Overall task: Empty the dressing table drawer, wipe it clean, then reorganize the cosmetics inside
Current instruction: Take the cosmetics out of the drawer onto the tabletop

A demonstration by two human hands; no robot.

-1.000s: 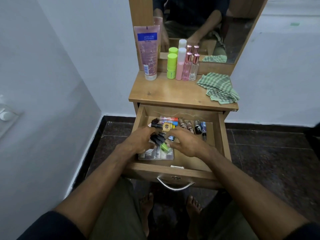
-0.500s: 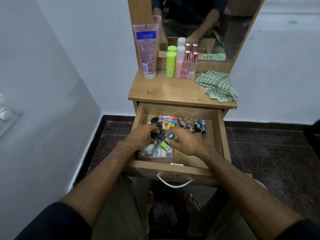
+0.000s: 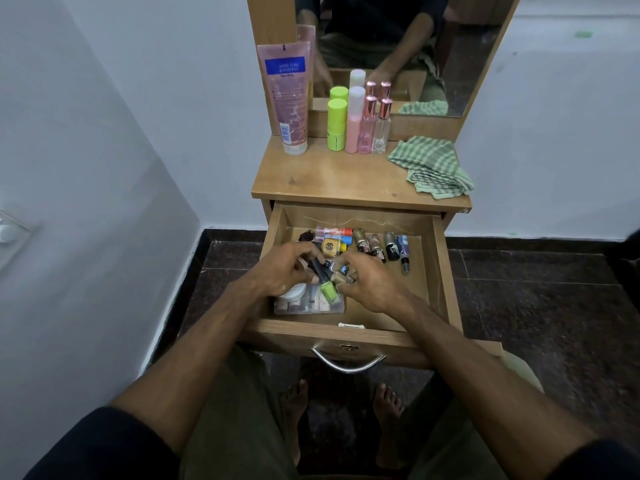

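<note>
Both hands in open drawer (image 3: pixel 441 271): left hand (image 3: pixel 282 271) and right hand (image 3: pixel 369 284) fingers curl round clustered nail polish bottles (image 3: pixel 329 275). Risk: overfull grips may let small bottles slip and roll.

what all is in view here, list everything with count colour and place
drawer: 1, wood, pulled open under the tabletop
nail polish bottles: a bunch, green, gold, dark, between both hands
small bottles: several, mixed colours, along drawer back
clear case: 1, drawer front left, under the bottles
cloth: 1, green checked, folded on tabletop right
tube: 1, pink with blue label, tabletop back left
green stick: 1, beside tube
pink bottle: 1, white cap
glass bottles: 2, rose caps
mirror: 1, wood frame
left hand: grips dark-capped bottles
right hand: curled round the bunch
</note>
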